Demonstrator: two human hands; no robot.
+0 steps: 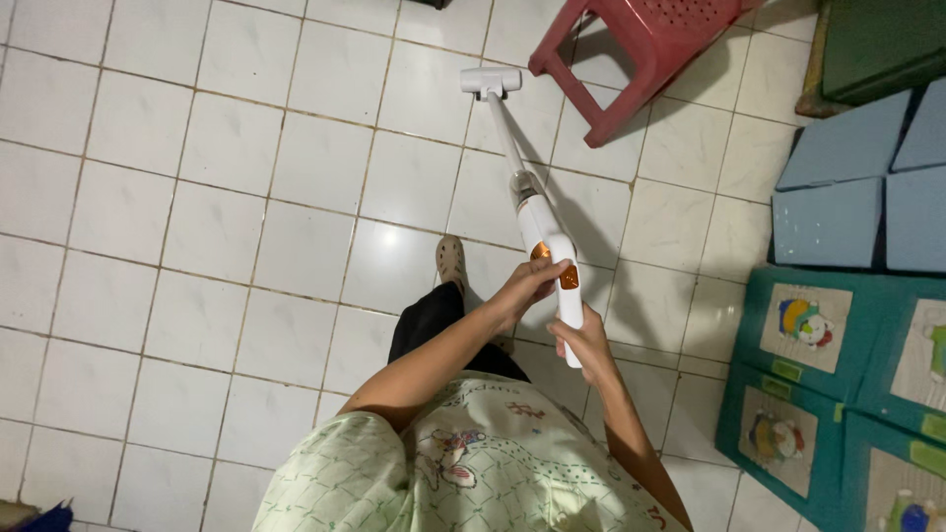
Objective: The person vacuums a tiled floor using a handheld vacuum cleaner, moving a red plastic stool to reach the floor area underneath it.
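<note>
White tiles make up the floor (197, 197), glossy w/ dark grout lines, and it fills most of the view from the head camera. On the right edge lie teal and blue foam mats (847, 355) w/ cartoon picture panels, stacked and overlapping, next to plainer blue-grey mats (838, 187) above them; they cover the floor on that side, so the vacuum can't roll there w/o bumping their edges. A red plastic stool (641, 49) stands at top centre, one leg just beside the vacuum's head, and it blocks the way straight ahead (its legs leave only a narrow gap). The person wears a pale green patterned shirt (473, 463) and dark trousers, one foot in a beige clog (451, 262) planted near the wand. A white stick vacuum (537, 212) w/ orange accents runs tilted from the hands down and away to its flat floor head (491, 81), which rests on the tile just left of the stool. Right hand (586, 340) is closed around the lower end of the handle, carrying the weight; left hand (532, 281) is curled over the body near the orange part, prob. steadying or pressing something there (can't tell which). Both arms reach fwd so the wand keeps a low angle.
</note>
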